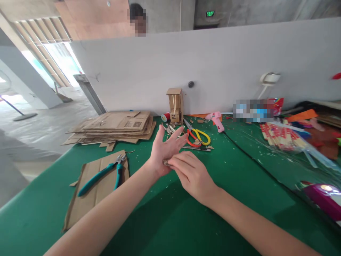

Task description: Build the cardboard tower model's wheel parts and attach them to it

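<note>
Scissors (198, 137), glue gun (217, 121) beyond hands (193, 176); pliers (98, 178) leftward on cardboard (96, 195).

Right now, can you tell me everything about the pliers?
The pliers have teal handles, spread apart, and a silvery, metal-looking head pointing away from the person. They lie on a piece of brown cardboard, beside the left forearm, which seems to cover the end of one handle. Nobody is holding them.

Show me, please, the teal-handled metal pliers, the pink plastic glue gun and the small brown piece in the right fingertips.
Teal-handled metal pliers (101, 175): head view, left handle.
Pink plastic glue gun (216, 119): head view, its body.
Small brown piece (166, 162): head view, its exposed end.
</note>
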`<state>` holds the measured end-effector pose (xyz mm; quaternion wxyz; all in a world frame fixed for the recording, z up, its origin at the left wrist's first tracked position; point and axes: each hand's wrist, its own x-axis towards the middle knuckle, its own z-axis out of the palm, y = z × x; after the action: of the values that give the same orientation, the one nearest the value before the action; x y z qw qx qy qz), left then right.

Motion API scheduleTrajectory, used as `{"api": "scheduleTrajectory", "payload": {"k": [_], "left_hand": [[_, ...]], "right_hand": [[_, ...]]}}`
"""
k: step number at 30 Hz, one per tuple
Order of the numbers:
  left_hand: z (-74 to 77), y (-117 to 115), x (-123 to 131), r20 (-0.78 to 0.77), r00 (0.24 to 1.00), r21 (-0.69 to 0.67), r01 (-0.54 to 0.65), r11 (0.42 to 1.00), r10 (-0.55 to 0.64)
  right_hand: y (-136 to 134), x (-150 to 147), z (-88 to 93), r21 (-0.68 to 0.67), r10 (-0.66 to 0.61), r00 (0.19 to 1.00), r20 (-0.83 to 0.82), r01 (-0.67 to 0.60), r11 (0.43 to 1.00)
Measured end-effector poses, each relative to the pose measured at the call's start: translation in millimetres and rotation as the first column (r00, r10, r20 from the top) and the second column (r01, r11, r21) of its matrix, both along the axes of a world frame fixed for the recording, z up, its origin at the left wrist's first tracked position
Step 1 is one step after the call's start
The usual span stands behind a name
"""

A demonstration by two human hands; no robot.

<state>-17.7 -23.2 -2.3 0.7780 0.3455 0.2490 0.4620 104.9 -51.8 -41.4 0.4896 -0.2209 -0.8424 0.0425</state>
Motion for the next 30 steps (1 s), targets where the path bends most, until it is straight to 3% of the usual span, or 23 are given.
{"api": "scheduleTrajectory", "payload": {"k": [6, 8, 12, 15, 17, 23, 27, 30], "left_hand": [[3.9, 6, -10, 0.001, 1.0, 0.062, 0.016, 0.998, -0.016], [7.0, 6, -12, 0.018, 0.999, 0.103, 0.043, 0.994, -0.045], [9.9, 8, -19, -0.004, 0.996, 0.136, 0.084, 0.987, -0.084], [7.8, 12, -24, -0.081, 0.989, 0.149, 0.138, 0.979, -0.127], [5.5, 13, -24, -0.108, 0.989, 0.164, 0.12, 0.979, -0.103], [1.2, 6, -9, -0.177, 0.983, 0.13, 0.061, 0.99, -0.037], [2.5, 4, -7, -0.2, 0.98, 0.182, 0.046, 0.982, -0.009], [4.5, 6, -11, -0.194, 0.981, 0.203, 0.021, 0.979, 0.02]], "right_hand": [[-2, 4, -10.1, 0.055, 0.146, 0.919, 0.366, -0.178, 0.982], [-2, 6, -12.2, 0.064, 0.149, 0.916, 0.373, -0.186, 0.98], [2, 10, -14.2, -0.087, 0.104, 0.992, 0.07, -0.097, 0.991], [11, 13, -15.5, -0.331, -0.037, 0.98, -0.197, -0.031, 0.943], [16, 15, -15.8, -0.41, -0.113, 0.957, -0.268, -0.007, 0.912], [18, 15, -13.6, -0.274, -0.137, 0.977, -0.167, 0.087, 0.958], [11, 9, -13.6, -0.176, -0.043, 0.998, -0.047, 0.035, 0.984], [7, 7, -13.9, -0.181, 0.053, 0.995, 0.089, -0.036, 0.983]]}}
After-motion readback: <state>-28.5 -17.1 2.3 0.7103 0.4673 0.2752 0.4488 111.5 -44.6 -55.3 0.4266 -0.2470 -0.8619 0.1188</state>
